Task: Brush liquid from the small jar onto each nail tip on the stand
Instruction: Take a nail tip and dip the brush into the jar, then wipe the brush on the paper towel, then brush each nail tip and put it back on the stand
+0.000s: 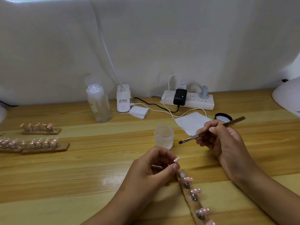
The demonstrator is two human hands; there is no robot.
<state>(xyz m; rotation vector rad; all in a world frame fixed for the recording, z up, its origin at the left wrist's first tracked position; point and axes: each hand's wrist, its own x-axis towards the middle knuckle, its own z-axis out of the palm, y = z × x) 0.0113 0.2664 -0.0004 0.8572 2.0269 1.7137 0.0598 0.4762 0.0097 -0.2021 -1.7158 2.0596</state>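
Wooden table (81,168); jar (164,137), stands (41,129), bottle (99,103).

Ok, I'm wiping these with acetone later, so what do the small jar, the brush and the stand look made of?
Small jar: likely frosted translucent plastic; its cloudy wall lets light through. Brush: glossy brown handle, wood or lacquered plastic, with a shiny silvery ferrule, likely metal. Stand: seemingly matte brown wood, set with silvery discs that glint like metal.
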